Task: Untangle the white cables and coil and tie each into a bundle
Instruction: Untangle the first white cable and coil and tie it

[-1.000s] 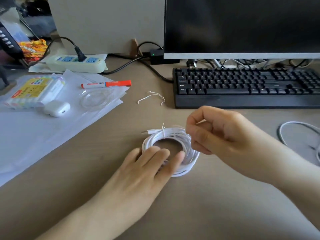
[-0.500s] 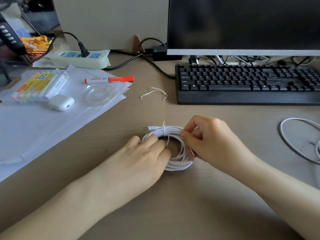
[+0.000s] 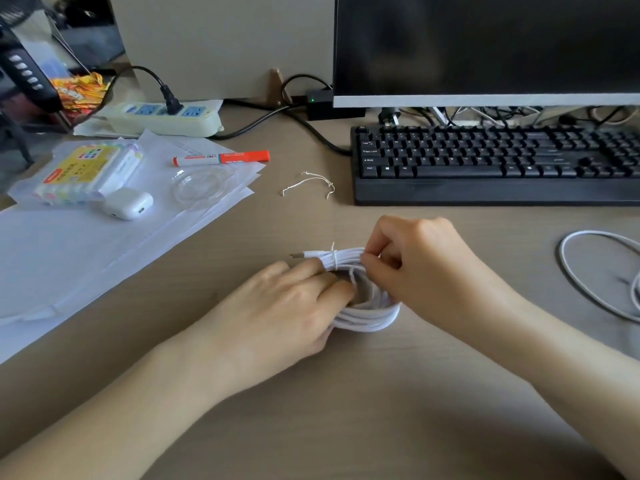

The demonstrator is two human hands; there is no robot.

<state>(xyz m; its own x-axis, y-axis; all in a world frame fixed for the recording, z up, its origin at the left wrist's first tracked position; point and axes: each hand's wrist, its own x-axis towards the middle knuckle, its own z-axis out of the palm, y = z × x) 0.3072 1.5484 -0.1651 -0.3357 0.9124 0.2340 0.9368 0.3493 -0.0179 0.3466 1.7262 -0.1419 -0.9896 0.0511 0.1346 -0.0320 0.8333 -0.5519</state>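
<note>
Flat on the tan wooden counter (image 3: 346,410), coiled white round cable bundle (image 3: 367,315). Left hand (image 3: 287,313) pressing its near-left side, fingers straight; right hand (image 3: 415,268) pinching thin white twist tie (image 3: 334,259) at far rim.

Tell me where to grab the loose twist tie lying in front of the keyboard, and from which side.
Pinch the twist tie at its raised middle arch, coming straight down from above. It lies flat and thin on the desk, with only that hump lifted enough for fingers to close around; the keyboard probably blocks an approach from the right.
</note>
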